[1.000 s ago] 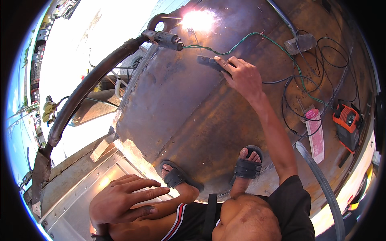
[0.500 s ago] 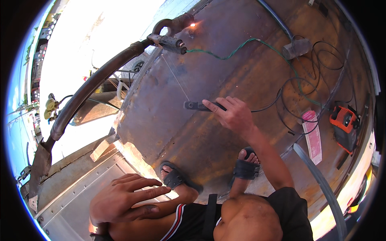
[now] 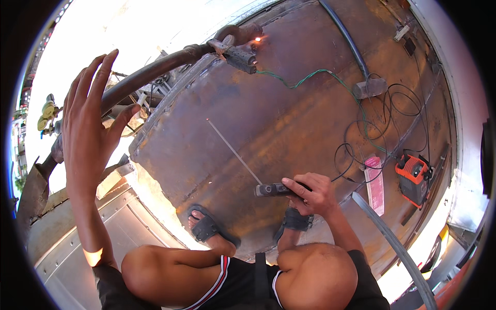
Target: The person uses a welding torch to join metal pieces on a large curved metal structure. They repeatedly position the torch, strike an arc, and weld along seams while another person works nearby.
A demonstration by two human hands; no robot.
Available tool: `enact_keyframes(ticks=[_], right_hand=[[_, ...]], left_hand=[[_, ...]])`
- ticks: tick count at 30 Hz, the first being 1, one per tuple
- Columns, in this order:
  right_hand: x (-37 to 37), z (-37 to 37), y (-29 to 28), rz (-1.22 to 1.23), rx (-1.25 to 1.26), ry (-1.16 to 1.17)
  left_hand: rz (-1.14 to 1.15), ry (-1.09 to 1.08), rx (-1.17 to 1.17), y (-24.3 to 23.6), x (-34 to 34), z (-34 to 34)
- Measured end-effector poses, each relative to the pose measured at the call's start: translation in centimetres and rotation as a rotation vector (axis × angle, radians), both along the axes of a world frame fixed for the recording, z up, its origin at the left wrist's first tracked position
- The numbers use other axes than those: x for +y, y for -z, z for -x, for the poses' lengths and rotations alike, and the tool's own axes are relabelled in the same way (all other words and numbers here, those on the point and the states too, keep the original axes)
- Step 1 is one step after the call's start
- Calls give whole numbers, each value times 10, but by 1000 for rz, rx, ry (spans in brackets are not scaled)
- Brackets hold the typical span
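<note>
My right hand (image 3: 312,190) grips a black electrode holder (image 3: 267,190), from which a thin welding rod (image 3: 232,152) points up and left over the rusty steel plate (image 3: 206,165). My left hand (image 3: 90,119) is raised at the left with spread fingers, in front of a long dark bent pipe (image 3: 155,73); whether it touches the pipe I cannot tell. A small orange glowing spot (image 3: 258,39) shows by a curved steel piece (image 3: 238,32) at the pipe's upper end, beside a grey clamp (image 3: 238,58) with a green wire.
An orange-black welding machine (image 3: 412,181), pink carton (image 3: 373,191) and looped cables (image 3: 391,106) lie at the right. A steel block (image 3: 369,88) lies by another pipe (image 3: 343,36). A grey bar (image 3: 387,235) crosses the lower right. A gauge regulator (image 3: 47,113) stands beyond the left edge.
The bright arc and sparks have faded to a glowing spot. My right hand has drawn the holder down toward me. My left hand has risen from my knee to beside the pipe.
</note>
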State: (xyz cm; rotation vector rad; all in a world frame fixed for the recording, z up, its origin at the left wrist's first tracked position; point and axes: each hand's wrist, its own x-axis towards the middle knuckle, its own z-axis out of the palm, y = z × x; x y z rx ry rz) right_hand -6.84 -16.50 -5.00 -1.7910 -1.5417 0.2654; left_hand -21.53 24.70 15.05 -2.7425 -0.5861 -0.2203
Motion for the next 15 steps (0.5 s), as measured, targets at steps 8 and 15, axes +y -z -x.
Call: enact_keyframes(ticks=[8,15], right_hand=[[-12,-41,-82,-75,-223,318],[40,-57,-133,-250,25,780]], left_hand=[[413,-377,554,32,68,-51],[478,-343,469,33,71,-47]])
